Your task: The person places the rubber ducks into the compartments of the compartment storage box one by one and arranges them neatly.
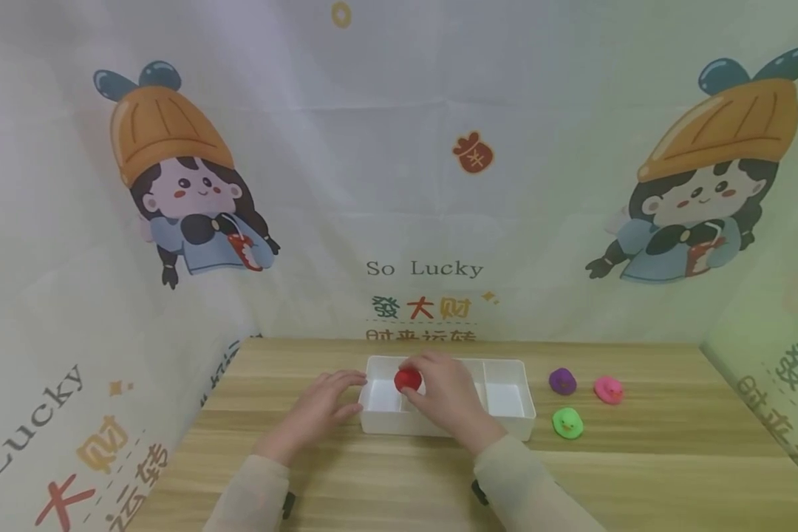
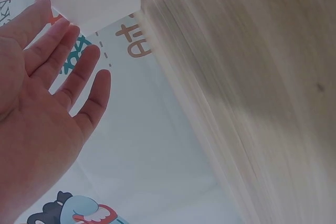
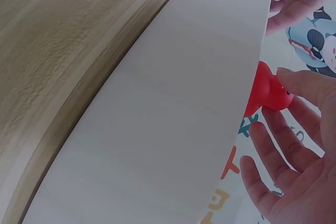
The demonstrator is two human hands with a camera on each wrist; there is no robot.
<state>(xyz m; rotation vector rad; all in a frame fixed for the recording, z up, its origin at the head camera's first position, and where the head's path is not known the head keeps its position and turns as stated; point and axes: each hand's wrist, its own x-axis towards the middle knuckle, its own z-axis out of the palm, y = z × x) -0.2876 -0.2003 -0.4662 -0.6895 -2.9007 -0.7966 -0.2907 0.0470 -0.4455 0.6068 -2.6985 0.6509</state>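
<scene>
Over the left part of the white tray [image 1: 399, 424], pinching the red duck [image 1: 408, 380] by its head with the right hand [image 1: 444, 391], spacing thumb and forefinger only as wide as the head and leaving the other fingers loose and parted. Holding the left hand [image 1: 322, 405] at the tray's left end, with fingers spread and nearly straight, gripping nothing with it. Locating the duck at the left divider [image 1: 401, 404] in the head view, and partly behind the near wall [image 3: 147, 119] in the right wrist view; being unable to tell contact from clearance between its base and the tray floor [image 1: 382, 399]. Judging good handling as calling for a light pinch, a level base, and room beside the divider before loosening, plus gentle bracing from the left against any sliding of the tray. Noting smooth, matt white walls on the tray, thin, straight, probably of plastic; on the duck, a rounded head, a narrowed neck and a fuller body, likely of soft rubber. Logging the purple duck [image 1: 562, 382], pink duck [image 1: 609, 390] and green duck [image 1: 568, 424] to the right of the tray, on a wood-grain tabletop [image 1: 359, 488], before a printed cloth [image 1: 386, 170].
</scene>
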